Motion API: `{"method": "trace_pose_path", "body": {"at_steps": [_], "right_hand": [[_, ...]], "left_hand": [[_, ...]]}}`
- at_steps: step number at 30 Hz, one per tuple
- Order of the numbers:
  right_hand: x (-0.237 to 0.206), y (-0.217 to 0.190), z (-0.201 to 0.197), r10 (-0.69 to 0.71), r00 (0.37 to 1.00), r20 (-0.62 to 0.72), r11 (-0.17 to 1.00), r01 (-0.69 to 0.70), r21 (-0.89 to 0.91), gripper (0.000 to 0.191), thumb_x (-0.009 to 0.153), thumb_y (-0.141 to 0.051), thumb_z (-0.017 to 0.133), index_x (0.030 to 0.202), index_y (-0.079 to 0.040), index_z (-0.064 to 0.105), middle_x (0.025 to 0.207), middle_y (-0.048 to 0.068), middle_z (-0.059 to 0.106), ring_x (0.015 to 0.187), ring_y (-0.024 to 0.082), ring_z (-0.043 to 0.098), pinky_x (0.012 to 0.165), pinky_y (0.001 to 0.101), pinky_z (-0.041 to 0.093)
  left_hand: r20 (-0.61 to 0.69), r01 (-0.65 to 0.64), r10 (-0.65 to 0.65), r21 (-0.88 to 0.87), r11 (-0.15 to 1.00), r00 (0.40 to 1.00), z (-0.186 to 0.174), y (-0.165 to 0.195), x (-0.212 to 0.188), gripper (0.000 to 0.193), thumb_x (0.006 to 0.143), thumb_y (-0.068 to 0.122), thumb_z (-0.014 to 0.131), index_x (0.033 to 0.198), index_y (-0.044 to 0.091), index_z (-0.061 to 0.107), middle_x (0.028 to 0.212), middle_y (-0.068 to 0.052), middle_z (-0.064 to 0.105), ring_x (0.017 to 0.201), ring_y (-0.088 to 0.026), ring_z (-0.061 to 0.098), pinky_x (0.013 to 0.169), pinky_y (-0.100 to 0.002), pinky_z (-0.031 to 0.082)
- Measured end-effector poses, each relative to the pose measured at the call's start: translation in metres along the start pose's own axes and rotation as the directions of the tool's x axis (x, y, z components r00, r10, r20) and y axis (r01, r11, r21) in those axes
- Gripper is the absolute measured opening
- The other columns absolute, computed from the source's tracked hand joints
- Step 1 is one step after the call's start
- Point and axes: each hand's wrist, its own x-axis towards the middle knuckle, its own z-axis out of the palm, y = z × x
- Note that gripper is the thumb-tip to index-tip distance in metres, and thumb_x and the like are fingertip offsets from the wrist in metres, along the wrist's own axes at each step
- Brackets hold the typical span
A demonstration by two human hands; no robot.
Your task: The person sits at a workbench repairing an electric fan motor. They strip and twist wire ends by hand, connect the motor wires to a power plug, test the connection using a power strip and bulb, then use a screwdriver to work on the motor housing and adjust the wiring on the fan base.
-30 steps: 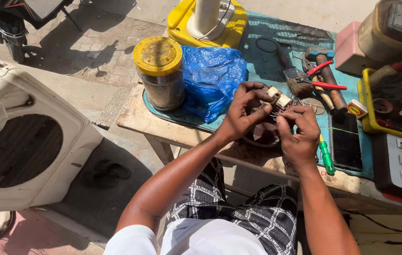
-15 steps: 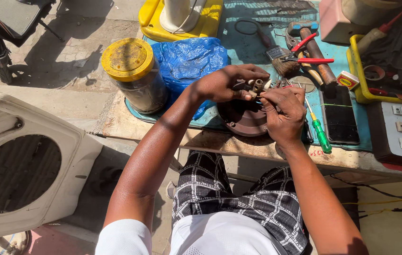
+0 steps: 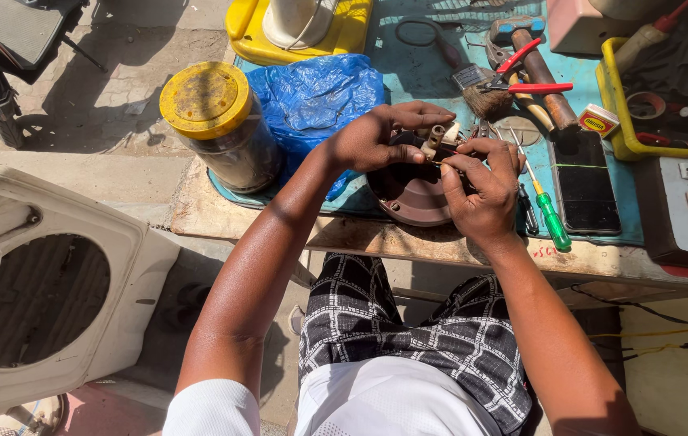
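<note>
Both hands meet over a dark round motor housing [image 3: 412,194] at the bench's near edge. Left hand [image 3: 372,141] pinches a small beige terminal block [image 3: 434,139] on top; right hand [image 3: 485,190], just right, pinches thin wire beside it.

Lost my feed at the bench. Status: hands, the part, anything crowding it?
Left hand steadies small beige part; right hand pinches beside it. Both over round brown housing at table edge. Green screwdriver close right, blue bag left.
</note>
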Motion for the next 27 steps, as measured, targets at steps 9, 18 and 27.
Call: {"method": "trace_pose_path", "body": {"at_steps": [9, 18, 27], "right_hand": [[0.005, -0.006, -0.002, -0.062, 0.998, 0.007, 0.983, 0.063, -0.171, 0.008, 0.088, -0.011, 0.078, 0.091, -0.010, 0.070, 0.102, 0.003, 0.069, 0.099, 0.025, 0.057, 0.091, 0.0428, 0.033], [0.009, -0.014, -0.004, -0.077, 0.997, 0.021, 0.969, 0.080, -0.234, 0.010, 0.089, -0.012, 0.077, 0.090, -0.009, 0.068, 0.102, 0.003, 0.067, 0.102, 0.026, 0.058, 0.093, 0.0443, 0.035], [0.009, -0.011, -0.001, -0.074, 0.996, 0.055, 0.966, 0.086, -0.245, 0.009, 0.091, -0.015, 0.076, 0.091, -0.009, 0.069, 0.101, 0.003, 0.065, 0.101, 0.025, 0.055, 0.093, 0.0440, 0.033]], "left_hand": [[0.004, -0.010, 0.010, -0.070, 0.998, 1.000, 0.002, -0.002, -0.003, 0.061, 0.098, 0.017, 0.079, 0.153, 0.011, 0.055, 0.155, -0.013, 0.056, 0.145, -0.026, 0.054, 0.124, -0.040, 0.043], [0.006, 0.030, -0.030, -0.104, 0.994, 1.000, 0.002, 0.001, -0.004, 0.059, 0.098, 0.018, 0.078, 0.152, 0.012, 0.056, 0.160, -0.013, 0.052, 0.149, -0.027, 0.051, 0.126, -0.041, 0.043], [-0.026, 0.078, -0.082, -0.130, 0.988, 0.996, 0.006, 0.006, -0.005, 0.061, 0.095, 0.013, 0.080, 0.151, 0.013, 0.057, 0.159, -0.013, 0.053, 0.147, -0.027, 0.053, 0.125, -0.041, 0.045]]}}
